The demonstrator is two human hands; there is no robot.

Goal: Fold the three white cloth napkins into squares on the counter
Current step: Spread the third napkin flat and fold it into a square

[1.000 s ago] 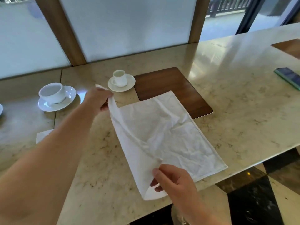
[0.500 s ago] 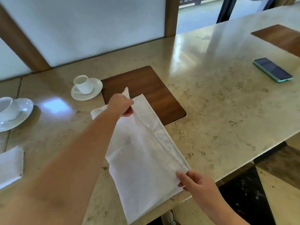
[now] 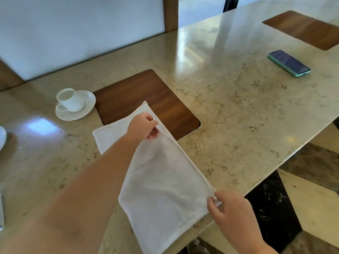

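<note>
A white cloth napkin (image 3: 161, 189) lies folded in half as a long rectangle on the marble counter (image 3: 238, 110), its near end hanging slightly past the counter's front edge. My left hand (image 3: 144, 126) pinches the doubled edge near the far right corner, over the wooden inset. My right hand (image 3: 229, 206) pinches the near right corner at the counter's edge. A sliver of another white napkin (image 3: 1, 213) shows at the far left border.
A dark wooden inset (image 3: 146, 96) sits under the napkin's far end. A white cup on a saucer (image 3: 74, 103) stands to its left. A teal phone (image 3: 289, 62) lies at the right, a second wooden inset (image 3: 304, 29) beyond it. Another saucer's rim (image 3: 1, 136) is at the left.
Both hands carried the napkin's left edge over to the right edge, folding it in half. The layers now lie flat and aligned. The view shifted left.
</note>
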